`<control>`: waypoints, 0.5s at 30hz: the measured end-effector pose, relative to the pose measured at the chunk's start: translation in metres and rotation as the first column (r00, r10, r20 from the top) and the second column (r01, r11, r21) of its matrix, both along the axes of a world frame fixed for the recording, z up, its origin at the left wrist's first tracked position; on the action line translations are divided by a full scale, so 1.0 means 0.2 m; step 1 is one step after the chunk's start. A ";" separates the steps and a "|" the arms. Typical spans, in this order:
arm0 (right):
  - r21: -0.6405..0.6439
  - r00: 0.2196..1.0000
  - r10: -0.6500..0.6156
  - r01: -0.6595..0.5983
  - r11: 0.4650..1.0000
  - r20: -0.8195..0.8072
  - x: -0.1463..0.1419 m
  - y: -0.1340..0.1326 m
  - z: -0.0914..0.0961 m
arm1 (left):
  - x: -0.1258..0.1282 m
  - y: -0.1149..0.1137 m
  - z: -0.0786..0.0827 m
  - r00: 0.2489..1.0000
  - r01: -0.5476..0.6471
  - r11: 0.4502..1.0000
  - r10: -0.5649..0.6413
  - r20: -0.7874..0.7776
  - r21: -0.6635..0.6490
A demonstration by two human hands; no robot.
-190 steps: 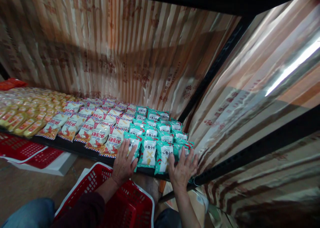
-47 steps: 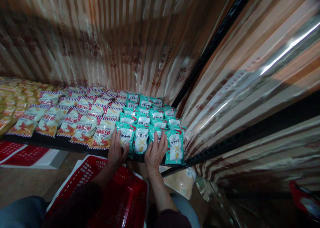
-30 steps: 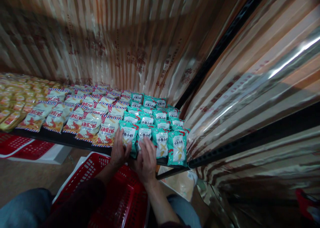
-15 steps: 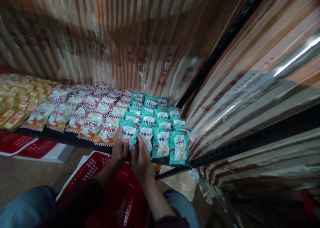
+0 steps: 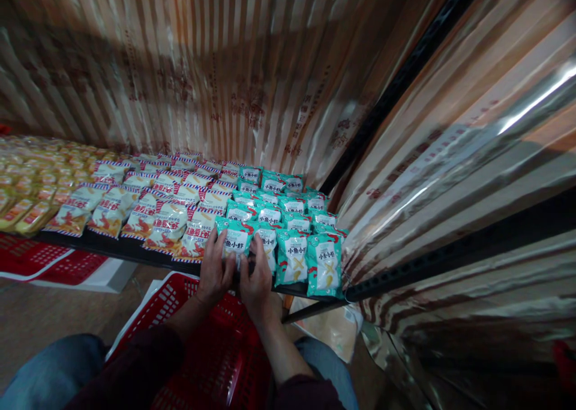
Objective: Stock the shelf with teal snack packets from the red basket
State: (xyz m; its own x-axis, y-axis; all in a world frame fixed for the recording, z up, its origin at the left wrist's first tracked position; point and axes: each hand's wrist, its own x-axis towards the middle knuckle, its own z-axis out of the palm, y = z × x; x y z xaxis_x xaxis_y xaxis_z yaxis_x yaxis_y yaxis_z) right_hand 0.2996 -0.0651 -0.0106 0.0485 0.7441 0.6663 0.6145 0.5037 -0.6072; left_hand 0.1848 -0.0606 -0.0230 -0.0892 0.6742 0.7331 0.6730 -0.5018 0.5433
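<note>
At the front of a black shelf, a teal snack bag (image 5: 234,239) lies between my two hands. My left hand (image 5: 216,275) grips its left side, with the fingers along the bag's edge. On the opposite side, my right hand (image 5: 257,281) has its thumb near the lower corner and its fingers along the right edge, close to a neighbouring teal snack bag (image 5: 291,257). The bag's bottom edge is partly hidden by both hands. More teal bags stand in rows behind and to the right.
White, red and blue snack bags (image 5: 166,224) fill the shelf to the left, with yellow packs (image 5: 29,215) beyond. A red basket (image 5: 216,350) sits below my forearms. Black metal posts (image 5: 387,98) and striped plastic sheeting (image 5: 270,56) enclose the back and right.
Fingers of my right hand have shifted slightly to the right along the teal bag's edge. My left hand and the bag have hardly moved.
</note>
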 end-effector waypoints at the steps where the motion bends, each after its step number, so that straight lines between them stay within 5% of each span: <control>1: 0.021 1.000 -0.005 0.005 1.000 0.022 0.00 0.00 0.00 | 0.01 0.01 0.00 1.000 -0.007 1.000 0.007 -0.011 0.005; 8: 0.191 0.980 -0.048 0.010 0.982 0.192 0.02 -0.04 0.05 | 0.03 0.05 -0.02 0.999 -0.035 0.999 0.035 -0.037 0.021; 15: 0.144 0.930 -0.180 0.140 0.980 0.319 0.08 -0.04 0.04 | 0.02 0.07 -0.05 0.989 -0.065 0.997 0.071 -0.133 0.052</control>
State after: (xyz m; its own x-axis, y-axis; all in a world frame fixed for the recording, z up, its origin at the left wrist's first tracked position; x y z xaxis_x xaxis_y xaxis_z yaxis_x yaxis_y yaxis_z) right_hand 0.3147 -0.0725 -0.0026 -0.0759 0.6611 0.7465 0.8480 0.4366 -0.3004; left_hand 0.1894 -0.0470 -0.0327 -0.0324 0.6345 0.7723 0.7717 -0.4751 0.4227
